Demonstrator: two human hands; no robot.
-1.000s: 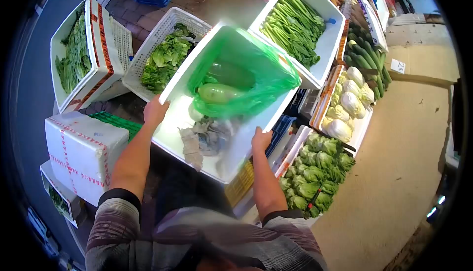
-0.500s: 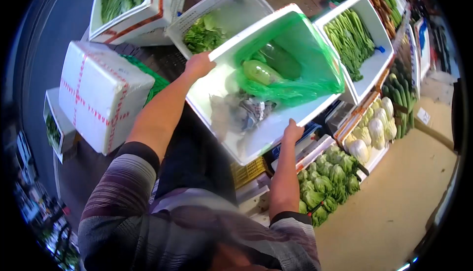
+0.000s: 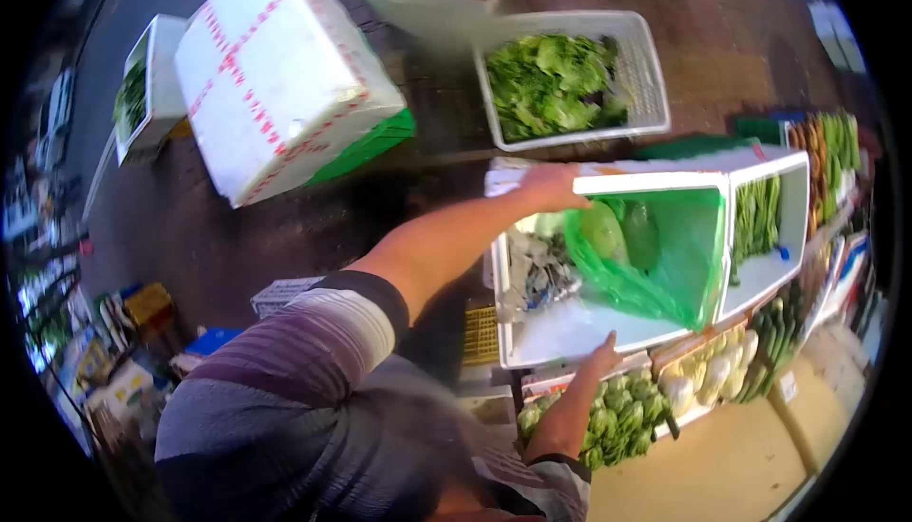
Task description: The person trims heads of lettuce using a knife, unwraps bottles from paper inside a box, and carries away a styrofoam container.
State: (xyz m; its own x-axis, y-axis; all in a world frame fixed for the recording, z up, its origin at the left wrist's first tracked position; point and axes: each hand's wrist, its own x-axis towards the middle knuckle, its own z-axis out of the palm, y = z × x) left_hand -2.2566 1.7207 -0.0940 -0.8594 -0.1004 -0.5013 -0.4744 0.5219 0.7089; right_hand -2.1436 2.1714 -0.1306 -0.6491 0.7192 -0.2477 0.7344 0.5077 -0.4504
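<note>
A white foam box (image 3: 560, 340) is held between my two hands. My left hand (image 3: 551, 188) is closed over its upper wall. At the lower wall my right hand (image 3: 600, 360) grips the rim with the thumb on top; its other fingers are hidden. Inside, a green plastic bag (image 3: 646, 299) lines the right part around a pale green gourd (image 3: 600, 232) and a darker green gourd (image 3: 641, 237). Crumpled newspaper (image 3: 541, 273) lies at the box's left end. The box's right end meets another foam box (image 3: 784, 208) with long green vegetables (image 3: 757, 213).
A white basket (image 3: 655, 94) of leafy greens (image 3: 551, 80) stands above. A taped white foam box (image 3: 266, 75) is at upper left. Lettuces (image 3: 622, 417), pale cabbages (image 3: 712, 365) and dark green cucumber-like vegetables (image 3: 774, 332) line the lower side, beside a yellow crate (image 3: 481, 335).
The view has turned. The foam box has moved with both hands away from the leafy-greens basket, now fully visible, and sits level in line with the box of long green vegetables.
</note>
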